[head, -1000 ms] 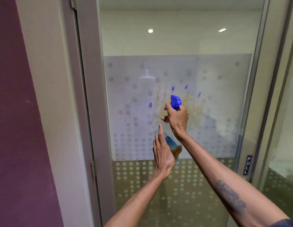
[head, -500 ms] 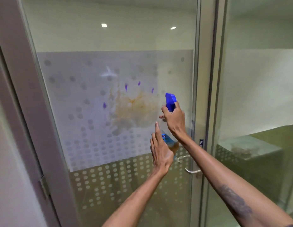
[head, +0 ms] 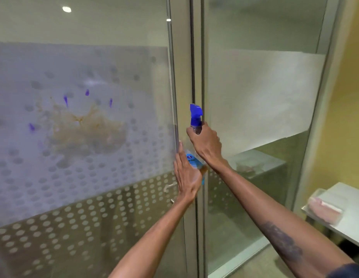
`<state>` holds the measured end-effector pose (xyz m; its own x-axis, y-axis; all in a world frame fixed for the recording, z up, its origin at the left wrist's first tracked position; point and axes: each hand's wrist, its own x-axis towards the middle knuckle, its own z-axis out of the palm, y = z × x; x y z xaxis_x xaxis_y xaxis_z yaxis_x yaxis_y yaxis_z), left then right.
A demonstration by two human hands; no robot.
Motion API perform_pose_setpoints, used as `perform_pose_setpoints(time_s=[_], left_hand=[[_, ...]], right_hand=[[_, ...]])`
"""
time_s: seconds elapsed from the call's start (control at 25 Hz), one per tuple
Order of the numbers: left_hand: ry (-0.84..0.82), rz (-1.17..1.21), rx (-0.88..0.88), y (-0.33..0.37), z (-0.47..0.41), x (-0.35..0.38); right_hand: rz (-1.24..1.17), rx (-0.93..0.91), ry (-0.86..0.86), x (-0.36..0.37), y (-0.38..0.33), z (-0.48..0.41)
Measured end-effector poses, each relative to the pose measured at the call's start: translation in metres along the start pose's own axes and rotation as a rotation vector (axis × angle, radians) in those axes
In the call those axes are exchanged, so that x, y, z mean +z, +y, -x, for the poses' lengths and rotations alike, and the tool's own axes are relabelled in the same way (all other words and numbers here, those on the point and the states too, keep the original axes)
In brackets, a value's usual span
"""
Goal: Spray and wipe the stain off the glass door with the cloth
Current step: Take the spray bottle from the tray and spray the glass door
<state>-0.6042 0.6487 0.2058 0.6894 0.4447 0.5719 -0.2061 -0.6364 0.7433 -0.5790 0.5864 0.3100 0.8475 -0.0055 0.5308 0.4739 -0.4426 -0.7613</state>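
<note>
Spray bottle: nearest, upright before the door frame, off the stain.
Right hand: grasping its neck, probably to work the trigger.
Left hand: flat, released, steadying its body.
Stain: brown, farther left on glass door, unwiped.
Cloth: not visible.

A spray bottle with a blue trigger head is gripped round its neck by the right hand, while the left hand is laid flat against the bottle's lower body, fingers straight. Both are held in front of the metal frame at the right edge of the glass door, whose frosted, dotted band is marked by a brown stain ringed with small purple marks. A pink cloth is seen on a grey table at the lower right.
</note>
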Motion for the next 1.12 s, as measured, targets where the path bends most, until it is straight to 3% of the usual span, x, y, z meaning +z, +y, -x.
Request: perform_pose_setpoints(time_s=[0.32,0.6,0.8,1.12], left_hand=[[-0.185,0.160,-0.014,0.056,0.030,0.140],[-0.481,0.248,0.052,0.090,0.034,0.286],[-0.707,0.184,0.151,0.121,0.027,0.421],[-1.111,0.043,0.247,0.139,0.008,0.627]], right_hand=[[0.073,0.119,-0.064,-0.110,0.119,-0.048],[0.145,0.190,0.114,-0.199,0.238,-0.086],[0.305,0.244,0.246,-0.269,0.342,-0.134],[0.476,0.530,0.403,-0.377,0.519,-0.208]])
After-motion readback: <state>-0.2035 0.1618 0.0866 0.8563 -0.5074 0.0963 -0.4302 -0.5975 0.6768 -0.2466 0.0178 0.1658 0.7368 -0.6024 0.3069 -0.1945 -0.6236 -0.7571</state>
